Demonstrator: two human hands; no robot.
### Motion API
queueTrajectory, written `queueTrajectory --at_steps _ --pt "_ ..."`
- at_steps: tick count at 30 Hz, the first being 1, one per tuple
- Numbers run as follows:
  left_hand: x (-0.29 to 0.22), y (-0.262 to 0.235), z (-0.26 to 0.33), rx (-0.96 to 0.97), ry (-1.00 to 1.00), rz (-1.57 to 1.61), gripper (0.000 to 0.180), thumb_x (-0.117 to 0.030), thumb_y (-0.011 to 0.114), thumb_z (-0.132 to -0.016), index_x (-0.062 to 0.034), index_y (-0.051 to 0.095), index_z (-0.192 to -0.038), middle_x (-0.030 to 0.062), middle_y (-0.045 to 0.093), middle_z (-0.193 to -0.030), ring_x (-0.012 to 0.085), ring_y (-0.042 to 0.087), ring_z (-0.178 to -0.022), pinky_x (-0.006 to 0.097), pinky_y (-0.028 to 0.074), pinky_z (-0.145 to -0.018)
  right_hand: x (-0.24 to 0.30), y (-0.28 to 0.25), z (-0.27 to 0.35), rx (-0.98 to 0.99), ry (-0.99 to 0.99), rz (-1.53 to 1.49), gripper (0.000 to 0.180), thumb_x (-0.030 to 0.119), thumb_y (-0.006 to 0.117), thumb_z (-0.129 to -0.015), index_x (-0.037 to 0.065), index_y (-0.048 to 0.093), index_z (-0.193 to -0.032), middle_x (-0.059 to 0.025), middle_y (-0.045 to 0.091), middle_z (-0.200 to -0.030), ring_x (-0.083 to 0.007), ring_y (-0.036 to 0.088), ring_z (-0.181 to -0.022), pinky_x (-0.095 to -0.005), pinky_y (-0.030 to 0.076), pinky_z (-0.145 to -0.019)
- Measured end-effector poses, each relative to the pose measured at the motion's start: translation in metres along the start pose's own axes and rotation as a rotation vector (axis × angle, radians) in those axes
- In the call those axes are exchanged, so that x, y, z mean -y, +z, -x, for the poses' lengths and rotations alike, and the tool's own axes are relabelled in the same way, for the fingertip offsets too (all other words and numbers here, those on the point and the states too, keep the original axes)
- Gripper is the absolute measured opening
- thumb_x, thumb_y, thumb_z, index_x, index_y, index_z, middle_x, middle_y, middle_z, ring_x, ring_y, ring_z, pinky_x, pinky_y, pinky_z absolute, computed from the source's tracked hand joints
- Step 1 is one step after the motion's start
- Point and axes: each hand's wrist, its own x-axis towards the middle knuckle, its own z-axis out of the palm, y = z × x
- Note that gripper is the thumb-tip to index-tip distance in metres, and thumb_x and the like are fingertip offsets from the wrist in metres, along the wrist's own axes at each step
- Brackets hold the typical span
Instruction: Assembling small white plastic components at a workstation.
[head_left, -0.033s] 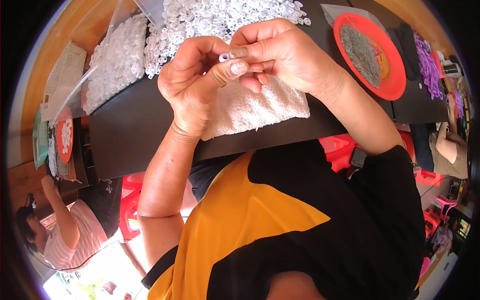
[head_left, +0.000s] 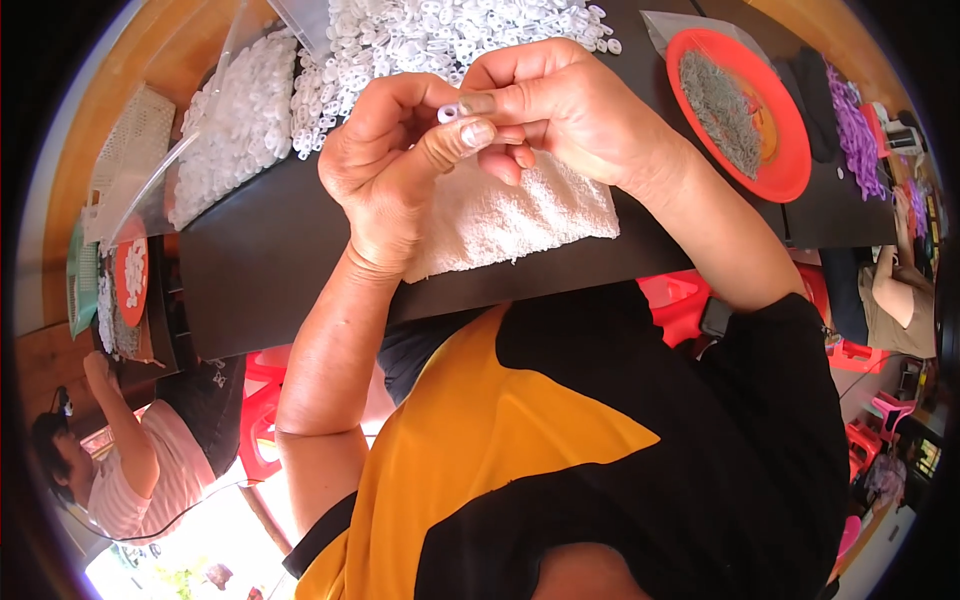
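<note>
Between the thumb and fingers of my left hand (head_left: 385, 150) is a small white plastic piece (head_left: 448, 114) with a round hole. My right hand (head_left: 590, 115) is closed in a pinch right against that piece, its thumb tip at the piece's edge. Whatever lies between the right fingertips is too small or hidden to make out. Under both hands a white terry towel (head_left: 520, 220) lies on the dark table. Just beyond them spreads a heap of similar small white pieces (head_left: 440, 35).
To the right stands a red plate (head_left: 797, 165) with many thin grey metal bits (head_left: 718, 110). A clear bag of whitish parts (head_left: 235, 125) lies at the left. Purple strips (head_left: 858, 130) sit at the far right. Other people work at the left (head_left: 150, 460) and right (head_left: 895, 290) edges.
</note>
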Motion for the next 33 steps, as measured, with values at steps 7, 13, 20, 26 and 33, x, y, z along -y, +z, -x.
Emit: queueTrajectory --at_steps 7,13,20,26,33 --pt "-0.003 0.008 -0.002 -0.008 0.074 0.066 0.024 0.009 0.071 -0.082 0.0031 0.061 -0.103 0.0069 0.066 -0.091 0.0127 0.065 -0.083 0.025 0.055 -0.075 0.009 0.002 0.001 -0.116 -0.084 0.170 0.019 0.018 0.061 -0.093 -0.001 0.065 -0.093 -0.0030 0.060 -0.069 -0.0133 0.061 -0.057 -0.0210 0.045 -0.054" --pt "-0.001 0.002 -0.003 -0.060 0.128 -0.131 0.024 0.008 0.073 -0.081 0.0013 0.063 -0.101 0.0041 0.065 -0.087 0.0094 0.064 -0.078 0.023 0.053 -0.067 0.007 -0.003 -0.004 -0.118 -0.119 0.277 0.019 0.018 0.061 -0.093 0.001 0.067 -0.092 -0.0019 0.062 -0.070 -0.0119 0.061 -0.060 -0.0213 0.044 -0.056" --pt "-0.072 -0.032 -0.035 -0.426 0.515 -0.182 0.019 0.007 0.074 -0.075 0.0093 0.064 -0.091 0.0133 0.067 -0.076 0.0132 0.058 -0.054 0.023 0.042 -0.043 0.006 -0.026 -0.006 -0.303 -0.185 1.081 0.018 0.018 0.064 -0.084 0.002 0.069 -0.090 -0.0078 0.065 -0.076 -0.0209 0.062 -0.072 -0.0333 0.048 -0.069" --pt "-0.109 -0.143 -0.086 -0.555 0.163 -0.999 0.030 -0.009 0.077 -0.078 0.0018 0.069 -0.105 0.0032 0.067 -0.077 0.0078 0.058 -0.066 0.021 0.046 -0.057 -0.013 0.003 -0.023 -0.022 -0.400 1.452 0.007 0.011 0.061 -0.081 0.008 0.065 -0.086 -0.0073 0.063 -0.081 -0.0267 0.064 -0.081 -0.0377 0.050 -0.069" --pt "-0.067 -0.048 -0.032 -0.246 0.204 -0.678 0.017 -0.008 0.076 -0.079 -0.0036 0.072 -0.094 0.0003 0.068 -0.081 0.0065 0.060 -0.073 0.021 0.049 -0.064 -0.012 -0.010 -0.012 -0.128 -0.477 1.313 0.004 0.009 0.065 -0.078 0.006 0.064 -0.080 -0.0085 0.065 -0.078 -0.0267 0.064 -0.077 -0.0380 0.049 -0.069"
